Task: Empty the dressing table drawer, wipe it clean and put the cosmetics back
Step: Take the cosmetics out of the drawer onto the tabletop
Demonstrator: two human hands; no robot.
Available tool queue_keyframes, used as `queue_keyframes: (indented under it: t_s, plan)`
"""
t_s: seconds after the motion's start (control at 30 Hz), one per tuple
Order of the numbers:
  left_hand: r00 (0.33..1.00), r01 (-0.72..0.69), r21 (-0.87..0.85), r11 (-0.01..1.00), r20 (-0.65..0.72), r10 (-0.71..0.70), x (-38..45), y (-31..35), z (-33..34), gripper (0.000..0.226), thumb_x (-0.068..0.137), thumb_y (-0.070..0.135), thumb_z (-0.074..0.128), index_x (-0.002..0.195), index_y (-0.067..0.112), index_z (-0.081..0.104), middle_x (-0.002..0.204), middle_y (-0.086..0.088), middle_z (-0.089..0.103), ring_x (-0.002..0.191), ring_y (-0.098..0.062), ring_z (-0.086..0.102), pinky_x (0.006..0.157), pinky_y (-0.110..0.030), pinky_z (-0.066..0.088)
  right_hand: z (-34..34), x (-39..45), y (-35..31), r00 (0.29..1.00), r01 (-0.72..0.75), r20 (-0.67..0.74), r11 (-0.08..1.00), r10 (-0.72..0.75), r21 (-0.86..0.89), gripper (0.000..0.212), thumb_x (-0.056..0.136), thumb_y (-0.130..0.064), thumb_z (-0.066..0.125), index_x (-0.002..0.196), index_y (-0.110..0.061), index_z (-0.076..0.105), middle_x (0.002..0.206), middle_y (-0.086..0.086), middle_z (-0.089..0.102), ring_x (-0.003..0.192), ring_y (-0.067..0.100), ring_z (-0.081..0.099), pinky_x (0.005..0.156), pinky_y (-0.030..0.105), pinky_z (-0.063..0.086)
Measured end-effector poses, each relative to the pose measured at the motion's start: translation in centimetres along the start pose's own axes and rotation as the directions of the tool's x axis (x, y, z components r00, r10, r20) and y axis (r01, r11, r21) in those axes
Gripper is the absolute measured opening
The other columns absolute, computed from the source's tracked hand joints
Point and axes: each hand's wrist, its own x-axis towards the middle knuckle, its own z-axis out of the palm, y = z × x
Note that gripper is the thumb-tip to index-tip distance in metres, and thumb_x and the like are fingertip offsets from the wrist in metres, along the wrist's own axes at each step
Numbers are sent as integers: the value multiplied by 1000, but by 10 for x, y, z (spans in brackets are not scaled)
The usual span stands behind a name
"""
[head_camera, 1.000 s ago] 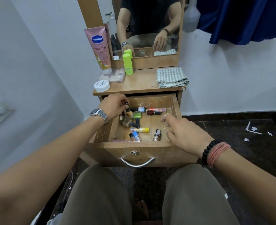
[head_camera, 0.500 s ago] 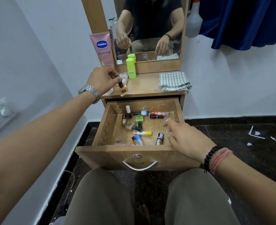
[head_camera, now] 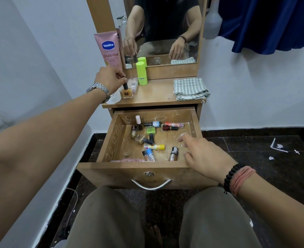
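Wooden tabletop (head_camera: 158, 93) under the mirror; left hand (head_camera: 110, 80), out of the drawer (head_camera: 135, 166), now pinches the orange bottle (head_camera: 126, 91) upright on it; right hand (head_camera: 204, 155) hangs loose over the drawer; emptying has only begun.

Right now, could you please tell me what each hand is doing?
Left hand: holding the cap of the orange nail polish bottle on the tabletop.
Right hand: open, holding nothing, over the drawer.
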Motion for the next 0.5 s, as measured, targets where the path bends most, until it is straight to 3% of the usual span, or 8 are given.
queue_keyframes:
  t_s: [0.5]
  plan:
    - [1000, -3, 31, 1000, -16, 3, 9, -6, 4, 23, 87, 29, 65, 103, 14, 73, 101, -7, 72, 94, -24, 63, 77, -34, 51, 0, 0, 0, 1000, -7, 14, 1000, 7, 0, 39, 96, -18, 38, 135, -24, 36, 114, 2, 64, 96, 24, 62, 80, 42, 53]
